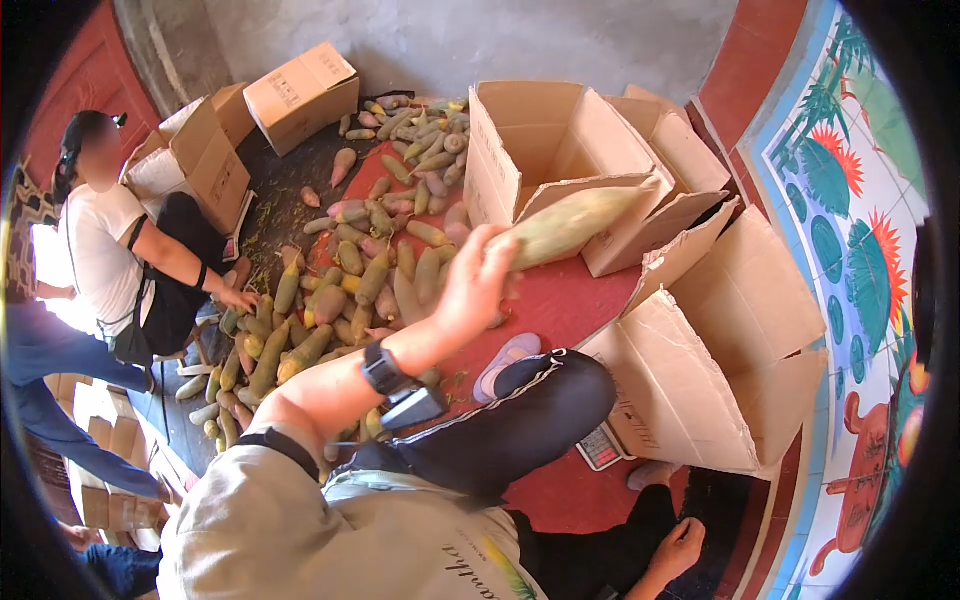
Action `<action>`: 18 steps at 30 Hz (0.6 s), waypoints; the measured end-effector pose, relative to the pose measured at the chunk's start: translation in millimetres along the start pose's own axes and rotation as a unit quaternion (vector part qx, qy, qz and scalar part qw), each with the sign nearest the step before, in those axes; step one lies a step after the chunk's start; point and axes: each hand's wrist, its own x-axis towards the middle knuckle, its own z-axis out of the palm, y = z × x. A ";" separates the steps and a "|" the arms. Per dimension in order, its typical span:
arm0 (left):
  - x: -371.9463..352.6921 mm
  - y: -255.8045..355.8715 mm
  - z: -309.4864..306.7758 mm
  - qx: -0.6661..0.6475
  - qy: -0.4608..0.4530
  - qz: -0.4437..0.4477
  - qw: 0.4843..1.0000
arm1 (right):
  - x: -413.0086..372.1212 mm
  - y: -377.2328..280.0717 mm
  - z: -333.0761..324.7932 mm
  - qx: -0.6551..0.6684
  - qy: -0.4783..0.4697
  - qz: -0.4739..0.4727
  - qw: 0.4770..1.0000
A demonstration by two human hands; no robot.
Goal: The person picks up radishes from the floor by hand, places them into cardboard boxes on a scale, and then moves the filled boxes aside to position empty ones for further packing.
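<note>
Red covering (565, 300) spreads under heaped gourds (375, 280), below a grey wall (450, 45). The left grip (485, 275) is closed round one end of a long green gourd (585, 222), raised before an open cardboard box (492, 160); whether the right grip (680, 547) holds anything, I cannot tell.

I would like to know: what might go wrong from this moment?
First, the left hand grips the long vegetable near one end, so it might slip or knock against the open box that appears just beyond it.

Second, loose vegetables are heaped on the floor near the lilac shoe; one could perhaps roll underfoot if the person stands up.
</note>
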 end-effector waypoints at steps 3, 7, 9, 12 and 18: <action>10.1 29.1 48.7 -0.028 -0.079 0.039 0.996 | -0.2 -2.3 -1.8 0.019 0.007 -0.006 1.000; 19.1 30.4 108.7 -0.085 -0.129 0.003 0.988 | -0.1 -6.9 -3.9 0.018 0.006 0.000 1.000; 23.2 22.5 127.7 -0.130 -0.174 -0.020 0.976 | 0.0 -6.2 -3.7 0.013 0.003 0.007 1.000; 13.2 17.5 131.7 -0.132 -0.233 -0.018 0.963 | -2.0 -2.9 -2.5 0.023 0.014 -0.005 1.000; -5.6 -24.0 100.8 0.003 -0.266 0.168 0.949 | 1.8 -4.1 -0.7 -0.012 -0.026 0.040 0.999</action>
